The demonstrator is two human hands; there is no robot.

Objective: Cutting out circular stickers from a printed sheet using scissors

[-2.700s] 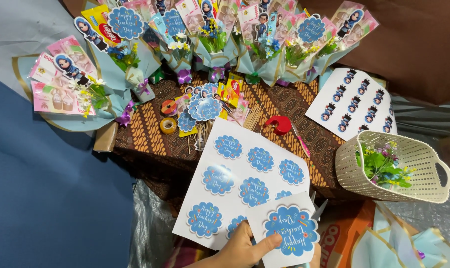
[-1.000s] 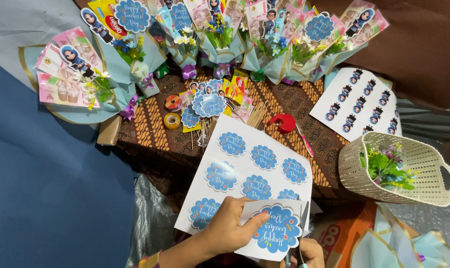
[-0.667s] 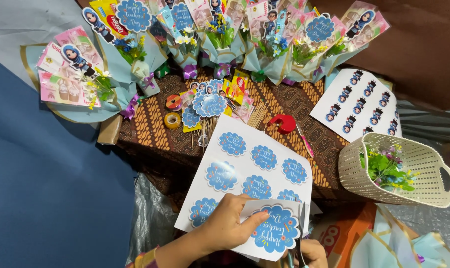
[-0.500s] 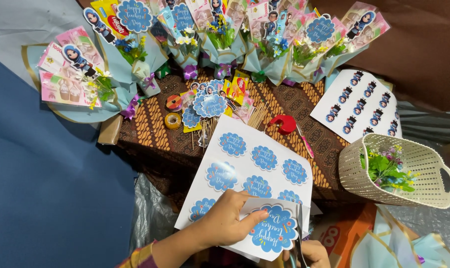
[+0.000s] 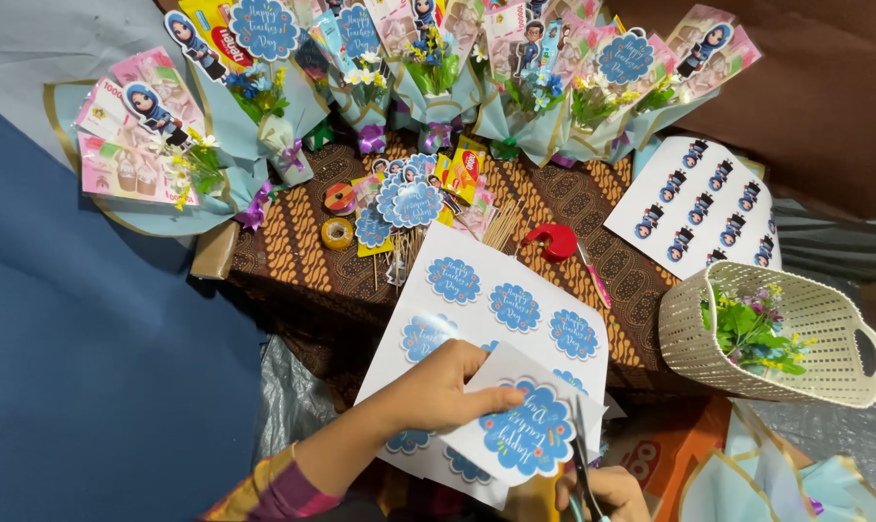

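Observation:
My left hand [image 5: 438, 391] pinches a cut-off piece of white paper with a blue scalloped badge [image 5: 530, 435] printed on it, held over a white sheet [image 5: 501, 290] of several such blue badges. At the bottom edge my right hand [image 5: 602, 491] grips scissors [image 5: 581, 464]; their blades stand upright against the right side of the badge. The scissor handles are mostly out of view.
A brown batik-cloth table [image 5: 302, 251] carries cut badges [image 5: 409, 198], thin sticks [image 5: 501, 224], tape rolls [image 5: 338, 232] and a red tape dispenser [image 5: 554, 240]. Paper bouquets [image 5: 428, 77] line the far edge. A second figure sheet [image 5: 699, 203] and a cream basket [image 5: 848, 333] of flowers sit right.
My left hand has taken hold of the cut badge piece and turned it slightly; the scissors in my right hand have come up along its right edge.

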